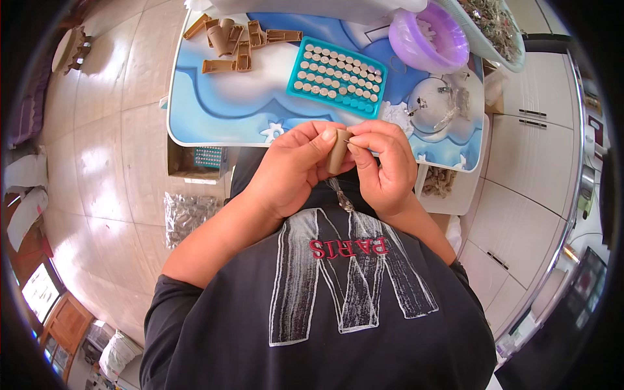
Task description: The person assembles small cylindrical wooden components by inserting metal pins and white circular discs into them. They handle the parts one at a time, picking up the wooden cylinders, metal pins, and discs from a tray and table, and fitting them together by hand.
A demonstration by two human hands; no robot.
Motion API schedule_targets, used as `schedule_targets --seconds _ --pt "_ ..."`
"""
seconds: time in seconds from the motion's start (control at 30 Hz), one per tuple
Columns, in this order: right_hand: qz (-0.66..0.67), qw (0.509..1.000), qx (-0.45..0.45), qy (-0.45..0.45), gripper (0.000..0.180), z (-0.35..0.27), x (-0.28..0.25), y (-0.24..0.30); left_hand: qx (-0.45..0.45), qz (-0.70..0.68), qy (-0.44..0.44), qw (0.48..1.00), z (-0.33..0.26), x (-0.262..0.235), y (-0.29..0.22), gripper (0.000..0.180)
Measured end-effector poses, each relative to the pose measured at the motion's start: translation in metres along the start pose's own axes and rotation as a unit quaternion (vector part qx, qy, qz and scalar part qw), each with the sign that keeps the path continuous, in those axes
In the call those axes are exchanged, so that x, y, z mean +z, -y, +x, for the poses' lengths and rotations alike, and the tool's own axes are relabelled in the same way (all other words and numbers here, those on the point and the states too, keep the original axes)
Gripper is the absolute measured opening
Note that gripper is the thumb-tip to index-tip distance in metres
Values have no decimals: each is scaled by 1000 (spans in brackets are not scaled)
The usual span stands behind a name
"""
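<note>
Blue-and-white table [240, 120], and by its near edge the left hand [294, 159] clamps a tan tube [338, 155] while the right hand [388, 166] pinches a thin dark bit [347, 142] beside it. Sloppy pinch and that'd probably slip.

Blue table [221, 120], brown pieces [244, 57] on top, teal tray [357, 103], purple bowl [414, 53]

Head-worn fisheye faces down; left hand [292, 159], right hand [388, 162] close, tabletop [224, 125] beyond.

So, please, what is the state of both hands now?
Left hand: closed, holding the brown tube.
Right hand: pinched closed beside the tube, apparently on something thin, too small to identify.
</note>
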State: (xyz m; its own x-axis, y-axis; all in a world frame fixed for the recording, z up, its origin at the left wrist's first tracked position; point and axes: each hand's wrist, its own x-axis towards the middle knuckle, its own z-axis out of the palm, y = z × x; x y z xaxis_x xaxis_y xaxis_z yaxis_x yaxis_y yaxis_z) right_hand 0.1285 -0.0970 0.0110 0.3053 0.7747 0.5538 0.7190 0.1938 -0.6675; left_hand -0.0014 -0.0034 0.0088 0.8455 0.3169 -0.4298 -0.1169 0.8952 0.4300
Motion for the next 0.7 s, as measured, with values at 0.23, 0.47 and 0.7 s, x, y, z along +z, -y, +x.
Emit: schedule_targets --seconds 0.23,0.47,0.7 --pt "-6 1000 -8 13 11 0 1 -2 14 7 18 1000 0 -4 4 23" --pt "251 946 199 42 22 -2 -6 4 -38 33 9 999 -6 4 -12 26" --pt "397 878 268 13 26 -14 -41 -8 178 485 -113 849 -4 -3 -28 29"
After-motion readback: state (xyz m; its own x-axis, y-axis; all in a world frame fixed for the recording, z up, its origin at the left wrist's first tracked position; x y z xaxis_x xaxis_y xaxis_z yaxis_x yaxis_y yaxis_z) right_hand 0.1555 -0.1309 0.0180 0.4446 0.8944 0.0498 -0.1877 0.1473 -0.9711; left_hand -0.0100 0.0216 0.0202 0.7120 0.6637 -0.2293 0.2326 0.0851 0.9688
